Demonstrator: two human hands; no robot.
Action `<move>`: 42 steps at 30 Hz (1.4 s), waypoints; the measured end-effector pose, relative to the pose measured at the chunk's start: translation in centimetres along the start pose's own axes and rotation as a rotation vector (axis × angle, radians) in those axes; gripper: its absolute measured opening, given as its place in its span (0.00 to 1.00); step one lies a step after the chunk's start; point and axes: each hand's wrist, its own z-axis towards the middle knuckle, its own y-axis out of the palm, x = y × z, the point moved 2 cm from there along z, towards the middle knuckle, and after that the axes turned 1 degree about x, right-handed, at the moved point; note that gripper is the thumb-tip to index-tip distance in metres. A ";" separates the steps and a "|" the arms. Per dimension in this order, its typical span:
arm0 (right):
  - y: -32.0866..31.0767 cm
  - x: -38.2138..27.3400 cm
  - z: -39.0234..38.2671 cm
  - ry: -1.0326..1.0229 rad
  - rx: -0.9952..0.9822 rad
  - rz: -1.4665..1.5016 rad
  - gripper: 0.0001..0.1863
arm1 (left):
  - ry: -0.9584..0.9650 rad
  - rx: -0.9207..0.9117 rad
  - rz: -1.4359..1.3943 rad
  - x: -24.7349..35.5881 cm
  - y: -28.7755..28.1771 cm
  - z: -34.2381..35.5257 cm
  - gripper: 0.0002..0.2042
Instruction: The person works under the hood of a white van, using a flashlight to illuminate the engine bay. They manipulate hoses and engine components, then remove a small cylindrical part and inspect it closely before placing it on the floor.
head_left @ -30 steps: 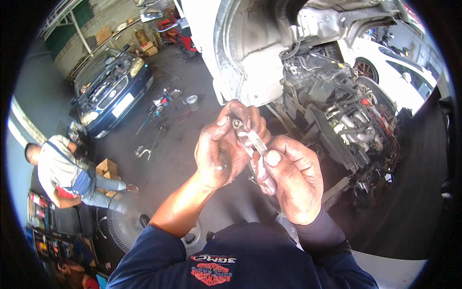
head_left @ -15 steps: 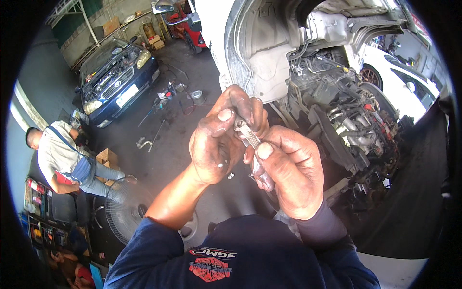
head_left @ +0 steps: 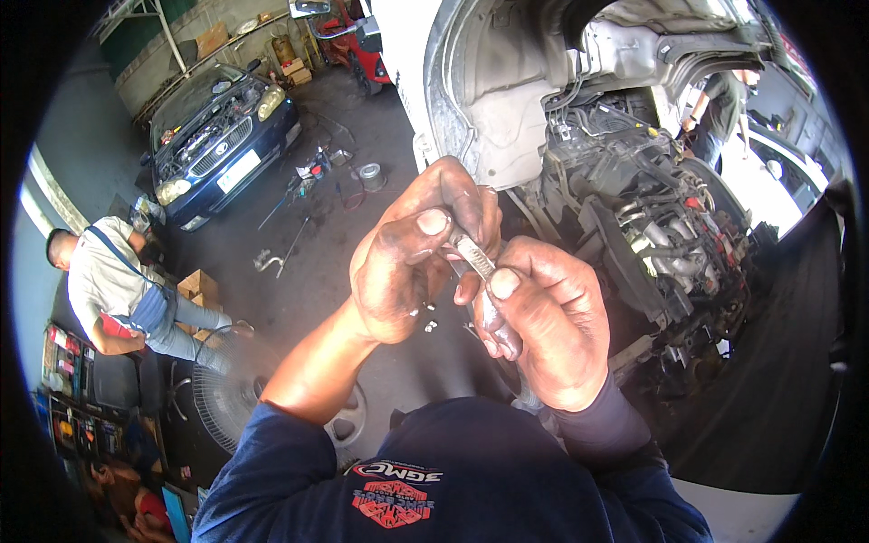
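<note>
A slotted metal hose clamp [head_left: 474, 256] is held between my two hands in front of the raised vehicle. My left hand [head_left: 398, 258], smudged dark with grease, pinches its upper end between thumb and curled fingers. The thumb hides part of that end. At the lower end, the thumb of my right hand [head_left: 554, 321] presses the band against the bent fingers. The rest of the clamp is hidden behind the fingers.
An exposed engine [head_left: 665, 240] sits under the raised body at right. A blue car [head_left: 222, 145] with its hood up stands far left. A worker [head_left: 118, 281] bends over at left, near a fan [head_left: 226, 398]. Another person [head_left: 720, 109] stands at far right. Tools [head_left: 312, 167] lie on the floor.
My left thumb has slid slightly along the clamp and covers more of its upper end. A person has appeared at far right by the white car.
</note>
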 end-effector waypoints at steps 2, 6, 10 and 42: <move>-0.2 0.1 0.1 0.016 -0.008 0.007 0.20 | -0.016 0.002 0.014 0.0 -0.2 -0.1 0.20; -0.5 0.5 0.5 0.004 -0.030 -0.005 0.19 | -0.037 -0.005 0.074 0.1 -0.5 0.0 0.19; -0.7 1.0 0.9 0.009 -0.023 0.027 0.18 | -0.012 0.039 0.137 0.0 -0.6 -0.1 0.19; -2.2 0.8 2.2 0.049 -0.080 0.050 0.17 | 0.102 0.150 0.517 -0.3 1.0 -0.3 0.21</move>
